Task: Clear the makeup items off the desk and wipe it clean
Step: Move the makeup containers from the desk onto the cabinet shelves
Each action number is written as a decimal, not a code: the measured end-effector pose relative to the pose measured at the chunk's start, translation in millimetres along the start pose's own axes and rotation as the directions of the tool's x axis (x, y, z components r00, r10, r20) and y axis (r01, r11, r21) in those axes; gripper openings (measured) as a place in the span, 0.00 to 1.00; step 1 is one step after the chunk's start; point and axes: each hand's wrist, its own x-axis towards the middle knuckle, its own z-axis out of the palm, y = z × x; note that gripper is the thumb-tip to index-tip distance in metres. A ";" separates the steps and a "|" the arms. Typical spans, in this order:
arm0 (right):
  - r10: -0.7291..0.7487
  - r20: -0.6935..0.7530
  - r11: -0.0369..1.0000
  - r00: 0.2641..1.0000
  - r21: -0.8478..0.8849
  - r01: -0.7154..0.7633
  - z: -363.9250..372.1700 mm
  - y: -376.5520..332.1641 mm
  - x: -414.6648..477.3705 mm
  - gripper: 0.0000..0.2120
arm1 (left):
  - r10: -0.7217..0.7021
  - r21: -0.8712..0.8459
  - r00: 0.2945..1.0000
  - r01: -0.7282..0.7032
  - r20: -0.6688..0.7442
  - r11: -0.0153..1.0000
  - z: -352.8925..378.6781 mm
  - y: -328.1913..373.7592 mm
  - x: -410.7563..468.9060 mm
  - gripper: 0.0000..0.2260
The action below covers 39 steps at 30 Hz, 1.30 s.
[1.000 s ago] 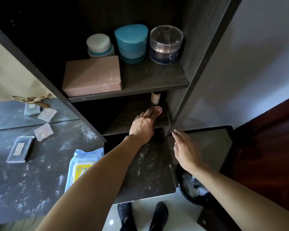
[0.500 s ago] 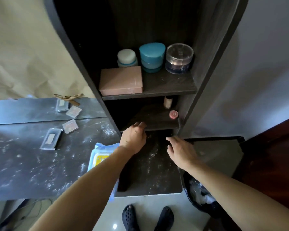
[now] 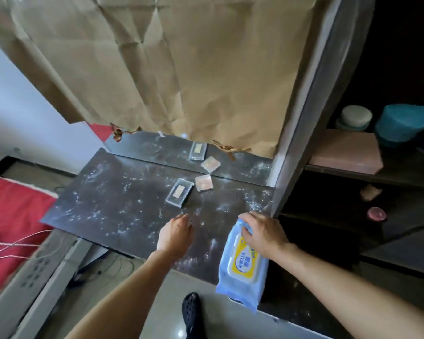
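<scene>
Head view | left hand spread, empty | right hand gripping wipes pack | clear case, square compact uncleared on powder-streaked tabletop | wiping pending

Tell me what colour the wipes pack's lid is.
The lid is yellow, the pack light blue; head view.

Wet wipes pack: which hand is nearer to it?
Right. The right hand grips the wet wipes pack; the left hand is apart, to its left, over the desk.
</scene>
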 end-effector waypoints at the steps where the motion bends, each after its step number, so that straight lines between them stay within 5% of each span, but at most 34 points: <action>1: 0.008 0.010 1.000 1.000 -0.005 -0.008 6.2 -8.8 13.0 0.13 | -0.019 -0.014 1.000 0.019 0.008 1.000 -3.8 -13.4 7.1 0.06; 11: 0.198 0.145 0.969 0.969 -0.180 -0.171 61.3 -59.2 149.9 0.18 | -0.183 -0.008 0.964 0.188 0.191 0.982 -7.0 -105.3 119.7 0.20; 19: 0.184 0.264 0.953 0.947 -0.284 -0.106 89.7 -63.4 229.2 0.25 | -0.121 0.188 0.964 0.077 0.235 0.979 24.1 -103.0 175.9 0.33; 22: 0.161 0.363 0.945 0.918 -0.326 -0.037 101.4 -60.9 240.9 0.30 | -0.109 0.189 0.967 0.065 0.231 0.980 30.1 -108.4 182.0 0.30; 25: 0.161 0.313 0.929 0.936 -0.367 -0.036 107.8 -58.1 241.4 0.29 | -0.119 0.151 0.968 0.086 0.219 0.985 30.1 -112.8 185.1 0.29; 30: 0.314 0.132 0.906 0.940 -0.338 -0.255 114.3 -59.4 231.5 0.22 | -0.097 0.069 0.973 0.084 0.210 0.994 26.1 -121.3 187.6 0.25; 34: 0.357 0.060 0.927 0.932 -0.146 -0.346 112.5 -54.4 204.9 0.09 | -0.057 -0.223 0.969 0.112 0.241 0.968 19.6 -125.1 189.0 0.18; 39: 0.394 -0.079 0.919 0.916 0.064 -0.390 79.1 -55.9 153.6 0.09 | -0.101 -0.378 0.945 0.221 0.312 0.899 1.6 -110.6 177.5 0.02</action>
